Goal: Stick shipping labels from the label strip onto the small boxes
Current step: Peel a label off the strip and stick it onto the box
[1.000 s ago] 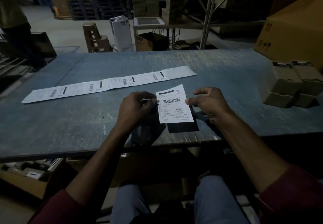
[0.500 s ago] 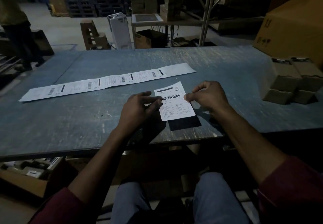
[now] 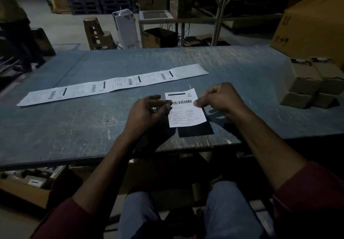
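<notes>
A single white shipping label (image 3: 186,108) with a barcode hangs just above the blue-grey table (image 3: 74,127), held by its two side edges. My right hand (image 3: 219,101) pinches its right edge between thumb and forefinger. My left hand (image 3: 147,112) has its fingers loosely spread, with the fingertips on the label's left edge. A dark rectangle (image 3: 195,131) lies under the label; I cannot tell whether it is a shadow or a box. The long white label strip (image 3: 111,86) lies flat farther back on the left. Small brown boxes (image 3: 312,91) are stacked at the table's right end.
A big cardboard carton (image 3: 316,24) stands behind the small boxes at the far right. Beyond the table are a metal rack (image 3: 219,11), cartons and pallets. A person (image 3: 13,24) stands at the far left. An open box of items (image 3: 28,184) sits under the table's left side.
My left hand's fingers have loosened from a tight pinch to a spread touch on the label's left edge. The label stays between both hands; the strip and boxes have not moved.
</notes>
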The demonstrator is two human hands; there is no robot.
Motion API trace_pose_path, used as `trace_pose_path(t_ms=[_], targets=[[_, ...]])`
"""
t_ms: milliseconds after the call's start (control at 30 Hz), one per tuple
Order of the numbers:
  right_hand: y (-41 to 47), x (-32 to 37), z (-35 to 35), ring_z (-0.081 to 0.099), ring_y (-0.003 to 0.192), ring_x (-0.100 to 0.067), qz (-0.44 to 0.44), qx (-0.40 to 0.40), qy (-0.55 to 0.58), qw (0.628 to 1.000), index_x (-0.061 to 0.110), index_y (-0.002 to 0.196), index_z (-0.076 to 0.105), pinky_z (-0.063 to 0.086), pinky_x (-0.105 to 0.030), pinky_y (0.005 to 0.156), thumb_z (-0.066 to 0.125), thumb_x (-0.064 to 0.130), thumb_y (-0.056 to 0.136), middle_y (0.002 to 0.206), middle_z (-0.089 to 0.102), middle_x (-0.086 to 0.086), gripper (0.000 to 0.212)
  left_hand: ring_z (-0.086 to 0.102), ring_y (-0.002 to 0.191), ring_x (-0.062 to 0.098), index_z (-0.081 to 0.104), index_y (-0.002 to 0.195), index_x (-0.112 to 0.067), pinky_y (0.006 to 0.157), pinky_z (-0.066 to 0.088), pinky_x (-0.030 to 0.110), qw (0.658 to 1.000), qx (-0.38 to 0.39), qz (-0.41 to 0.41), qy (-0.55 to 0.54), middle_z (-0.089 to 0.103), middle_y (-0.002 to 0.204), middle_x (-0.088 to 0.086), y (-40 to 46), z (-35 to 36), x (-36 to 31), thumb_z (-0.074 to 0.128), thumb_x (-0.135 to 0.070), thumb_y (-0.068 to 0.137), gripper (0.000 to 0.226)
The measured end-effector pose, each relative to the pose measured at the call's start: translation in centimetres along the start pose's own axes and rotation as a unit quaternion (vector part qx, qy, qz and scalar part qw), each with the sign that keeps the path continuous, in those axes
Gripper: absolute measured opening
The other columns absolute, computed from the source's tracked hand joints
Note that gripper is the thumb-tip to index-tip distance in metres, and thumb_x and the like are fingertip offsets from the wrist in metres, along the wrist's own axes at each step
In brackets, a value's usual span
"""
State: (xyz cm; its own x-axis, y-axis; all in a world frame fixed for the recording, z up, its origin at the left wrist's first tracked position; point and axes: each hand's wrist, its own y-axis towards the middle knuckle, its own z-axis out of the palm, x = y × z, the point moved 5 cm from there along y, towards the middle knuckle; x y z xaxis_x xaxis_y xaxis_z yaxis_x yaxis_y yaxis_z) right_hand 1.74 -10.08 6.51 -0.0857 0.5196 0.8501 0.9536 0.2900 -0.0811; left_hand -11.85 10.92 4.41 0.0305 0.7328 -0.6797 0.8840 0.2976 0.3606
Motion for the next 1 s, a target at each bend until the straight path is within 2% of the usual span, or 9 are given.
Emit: trace_pose_path(t_ms=[133,200,300,400,533,633,767,933,1000], targets=[[-0.3,0.4,-0.2,0.077,0.076,-0.029,-0.007,-0.01,-0.041,0.999,0.009,0.072,0.075,0.065,-0.052,0.074,0.104,0.034,0.047,0.071,0.078,-0.004,0.046,0.063,0.128,0.013,0.081,0.116,-0.027,0.088,0.051,0.026,1.0,-0.002,-0.005,-0.006,0.071,0.133,0.008,0.2,0.1,0.3,0.073,-0.033,0.096,0.022],[-0.4,0.1,-0.5,0.073,0.073,-0.023,0.0,-0.02,-0.046,0.999,0.009,0.073,0.071,0.06,-0.039,0.071,0.104,0.039,0.049,0.074,0.076,-0.002,0.051,0.065,0.125,0.012,0.082,0.115,-0.03,0.092,0.055,0.031,1.0,-0.002,-0.007,-0.009,0.072,0.131,0.006,0.2,0.1,0.6,0.073,-0.038,0.095,0.023],[-0.5,-1.1,-0.3,0.059,0.06,-0.017,0.028,0.011,0.049,0.998,0.01,0.083,0.067,0.043,-0.02,0.05,0.097,0.039,0.067,0.079,0.069,-0.006,0.045,0.072,0.11,0.01,0.081,0.113,-0.03,0.094,0.059,0.041,0.999,0.0,-0.018,-0.029,0.077,0.117,-0.003,0.4,0.1,0.9,0.07,-0.047,0.091,0.03],[-0.4,-2.1,0.3,0.055,0.055,-0.018,0.087,0.041,0.138,0.986,0.011,0.099,0.063,0.036,-0.021,0.046,0.086,0.051,0.08,0.081,0.065,-0.011,0.05,0.073,0.107,0.006,0.073,0.128,-0.029,0.098,0.06,0.043,0.995,0.033,-0.049,-0.085,0.077,0.117,-0.007,0.7,0.1,0.3,0.07,-0.063,0.087,0.053],[0.5,-1.3,1.3,0.049,0.059,-0.021,0.093,0.072,0.172,0.978,0.009,0.104,0.067,0.04,-0.03,0.055,0.08,0.054,0.085,0.073,0.06,-0.011,0.051,0.061,0.129,0.014,0.043,0.154,-0.043,0.114,0.047,0.043,0.986,0.117,-0.098,-0.068,0.059,0.148,0.001,0.9,0.1,0.4,0.078,-0.08,0.06,0.107],[1.0,-1.4,2.0,0.056,0.054,-0.019,0.091,0.086,0.167,0.978,0.002,0.107,0.073,0.053,-0.04,0.065,0.079,0.057,0.084,0.07,0.068,-0.007,0.06,0.053,0.137,0.017,0.027,0.161,-0.045,0.118,0.043,0.042,0.976,0.17,-0.111,-0.079,0.048,0.156,0.001,0.5,-0.3,0.9,0.099,-0.056,0.05,0.132],[1.0,-1.4,2.5,0.067,0.062,-0.023,0.08,0.092,0.164,0.979,-0.002,0.108,0.076,0.059,-0.042,0.069,0.08,0.054,0.086,0.079,0.077,-0.011,0.06,0.064,0.128,0.009,0.062,0.142,-0.008,0.114,0.048,0.029,0.971,0.176,-0.076,-0.142,0.07,0.135,-0.001,0.9,-1.2,1.8,0.096,0.005,0.06,0.09],[0.6,-0.8,2.6,0.073,0.073,-0.028,0.051,0.119,0.189,0.973,0.002,0.096,0.079,0.054,-0.035,0.065,0.084,0.057,0.079,0.089,0.08,-0.016,0.058,0.068,0.124,0.013,0.065,0.136,0.003,0.108,0.053,0.03,0.976,0.111,-0.036,-0.186,0.073,0.129,0.005,1.3,-1.6,2.1,0.093,0.013,0.061,0.081],[0.3,0.1,2.5,0.079,0.092,-0.032,0.042,0.182,0.234,0.954,0.001,0.11,0.077,0.061,-0.04,0.081,0.085,0.049,0.081,0.103,0.08,-0.016,0.056,0.065,0.129,0.011,0.061,0.139,0.003,0.112,0.05,0.032,0.973,0.094,-0.012,-0.212,0.07,0.135,0.005,1.5,-1.8,1.6,0.093,0.016,0.059,0.087]])
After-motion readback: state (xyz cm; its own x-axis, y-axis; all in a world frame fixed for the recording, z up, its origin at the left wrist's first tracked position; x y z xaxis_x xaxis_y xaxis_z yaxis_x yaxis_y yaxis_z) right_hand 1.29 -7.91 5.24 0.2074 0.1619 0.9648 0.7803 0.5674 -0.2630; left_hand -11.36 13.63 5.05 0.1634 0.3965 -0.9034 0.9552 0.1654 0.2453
